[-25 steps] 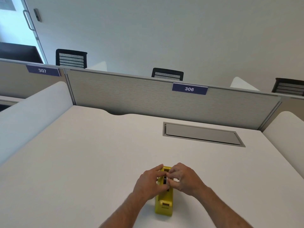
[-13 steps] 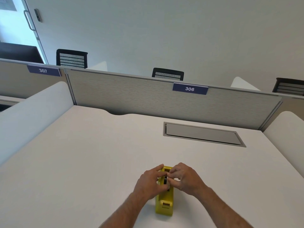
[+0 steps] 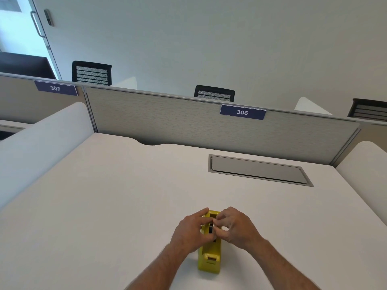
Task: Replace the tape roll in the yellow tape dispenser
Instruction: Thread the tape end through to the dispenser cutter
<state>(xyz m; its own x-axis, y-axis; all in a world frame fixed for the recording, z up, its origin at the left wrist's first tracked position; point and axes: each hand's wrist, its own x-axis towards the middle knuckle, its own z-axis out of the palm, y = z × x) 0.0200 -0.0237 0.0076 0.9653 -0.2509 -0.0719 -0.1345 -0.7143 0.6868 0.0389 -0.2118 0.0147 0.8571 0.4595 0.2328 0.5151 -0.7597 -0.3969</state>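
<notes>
One white desk point(image 3: 104, 206). One yellow tape dispenser point(image 3: 210, 259) at 6 o'clock, standing on desk. Two hands over its far half: left hand point(image 3: 191, 232) fingers curled against left side; right hand point(image 3: 235, 227) pinching dark tape roll point(image 3: 210, 228) in slot.

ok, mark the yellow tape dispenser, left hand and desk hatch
yellow tape dispenser point(image 3: 210, 261), head view, near end by the cutter
left hand point(image 3: 191, 232), head view, back of hand
desk hatch point(image 3: 258, 169), head view, grey lid

Open-plan office: white desk point(image 3: 104, 195) backed by a grey partition point(image 3: 167, 120) bearing the label "306" point(image 3: 242, 112); mesh-backed chairs point(image 3: 214, 93) stand beyond the partition.
</notes>
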